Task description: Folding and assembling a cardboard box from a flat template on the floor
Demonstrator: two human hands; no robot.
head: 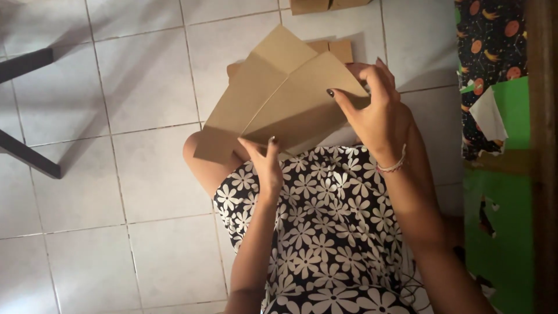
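Both hands are on the cardboard (273, 99), a flat brown folded piece held up over the lap. The left hand (266, 166) pinches its lower edge, thumb on the near face, grip clenched on the sheet. The right hand (375, 110) clasps the right edge, fingers curled round behind, thumb pressed across the front, a bracelet (392, 167) on the wrist. The sheet tilts away, its top corner pointing up the frame, a crease running down the middle. Below it, a black dress (325, 232) with white flowers covers the lap. More cardboard pieces (337, 49) lie behind on the tiled floor (145, 75). A patterned cloth (491, 40) hangs at right.
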